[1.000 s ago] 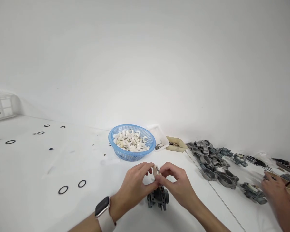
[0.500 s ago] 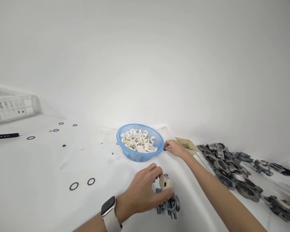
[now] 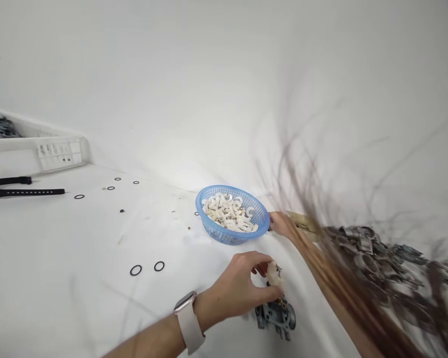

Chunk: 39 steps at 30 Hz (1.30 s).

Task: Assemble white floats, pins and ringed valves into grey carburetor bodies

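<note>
My left hand, with a watch on its wrist, grips a whitish carburetor float between thumb and fingers. Just beneath the float is a grey metal carburetor body on the table. Beside the right rim of a blue plastic basket is my right hand. Its fingers are bent down and drawn together, and their tips are partly hidden by the rim. Whatever they pinch is too small to make out. Inside the basket lie many white floats like the held one.
Several black O-rings and tiny parts lie scattered leftward. Black straps and a white bin are at far left. Grey carburetor castings pile up at right, behind blurred hair strands. A yellowish packet lies behind my right arm.
The view has swung left, so things appear shifted rightward, and hair strands now cross the right side. The float stays in my left hand, tilted more edge-on. My right hand remains beside the basket.
</note>
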Each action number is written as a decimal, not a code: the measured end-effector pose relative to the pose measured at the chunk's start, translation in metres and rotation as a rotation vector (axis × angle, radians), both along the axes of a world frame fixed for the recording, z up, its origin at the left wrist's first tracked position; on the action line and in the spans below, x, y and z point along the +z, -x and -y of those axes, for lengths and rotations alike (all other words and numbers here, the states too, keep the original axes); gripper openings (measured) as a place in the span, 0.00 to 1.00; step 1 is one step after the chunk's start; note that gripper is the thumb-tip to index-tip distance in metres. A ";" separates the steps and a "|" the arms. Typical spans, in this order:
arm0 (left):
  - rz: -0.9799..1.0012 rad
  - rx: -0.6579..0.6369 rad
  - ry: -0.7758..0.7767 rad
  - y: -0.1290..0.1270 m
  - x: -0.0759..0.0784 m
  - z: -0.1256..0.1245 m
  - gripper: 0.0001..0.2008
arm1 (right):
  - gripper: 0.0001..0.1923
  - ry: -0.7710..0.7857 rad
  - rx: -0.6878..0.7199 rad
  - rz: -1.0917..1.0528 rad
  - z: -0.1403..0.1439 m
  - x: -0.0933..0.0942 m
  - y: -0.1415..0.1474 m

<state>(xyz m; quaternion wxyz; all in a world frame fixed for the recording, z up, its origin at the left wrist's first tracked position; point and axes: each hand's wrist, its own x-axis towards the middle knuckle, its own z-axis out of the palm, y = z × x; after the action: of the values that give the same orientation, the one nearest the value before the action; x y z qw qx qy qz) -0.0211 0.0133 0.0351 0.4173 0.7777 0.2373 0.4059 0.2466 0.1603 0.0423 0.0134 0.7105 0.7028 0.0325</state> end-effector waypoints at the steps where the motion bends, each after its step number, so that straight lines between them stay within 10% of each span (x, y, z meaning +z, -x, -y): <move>1: 0.010 -0.010 -0.008 0.000 0.001 0.000 0.07 | 0.14 -0.006 0.002 -0.003 0.000 0.000 -0.002; 13: -0.074 -0.032 0.109 0.002 0.015 0.005 0.10 | 0.12 -0.181 0.099 -0.141 0.011 0.005 -0.020; 29: -0.360 -0.125 -0.035 -0.002 0.005 0.015 0.19 | 0.09 -0.611 0.266 -0.824 0.152 -0.019 -0.016; 39: -0.447 -0.107 -0.072 -0.004 0.002 0.016 0.22 | 0.08 -0.056 0.322 -1.326 0.185 -0.006 0.008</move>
<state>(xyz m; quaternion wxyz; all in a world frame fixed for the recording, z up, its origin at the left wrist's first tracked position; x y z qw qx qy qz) -0.0173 -0.0023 0.0370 0.3471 0.8742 0.2676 0.2091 0.2387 -0.0245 0.0366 -0.4433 0.4670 0.6584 -0.3898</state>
